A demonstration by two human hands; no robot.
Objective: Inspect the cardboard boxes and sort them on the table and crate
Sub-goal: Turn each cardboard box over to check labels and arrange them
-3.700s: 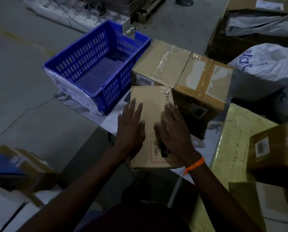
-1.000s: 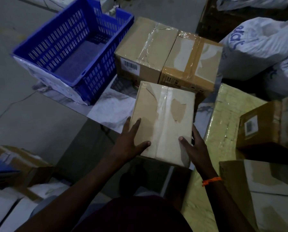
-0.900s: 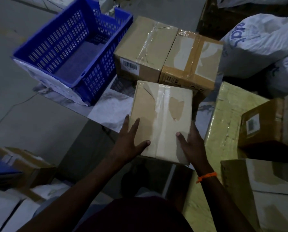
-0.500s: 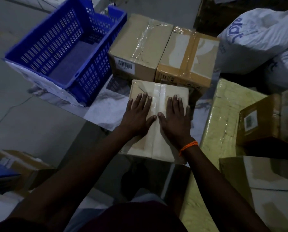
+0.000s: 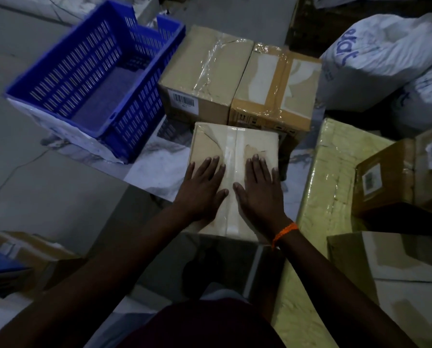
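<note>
A taped cardboard box (image 5: 235,144) lies flat on the marbled table (image 5: 159,169), its torn taped face up. My left hand (image 5: 202,189) and my right hand (image 5: 260,194) both rest flat on its top, fingers straight, side by side. Behind it stand two bigger boxes: one with a barcode label (image 5: 204,74) and one with brown tape (image 5: 277,89). A blue slotted crate (image 5: 59,79) stands at the table's left end; nothing shows inside it.
A yellow-wrapped package (image 5: 332,187) lies to the right with brown labelled boxes (image 5: 395,172) on it. White sacks (image 5: 380,54) are heaped at the back right. More boxes (image 5: 29,252) sit on the floor at lower left.
The box was turned over from its printed face to its taped face. My hands moved from gripping its near corners to lying flat on top, and the box now sits level on the table.
</note>
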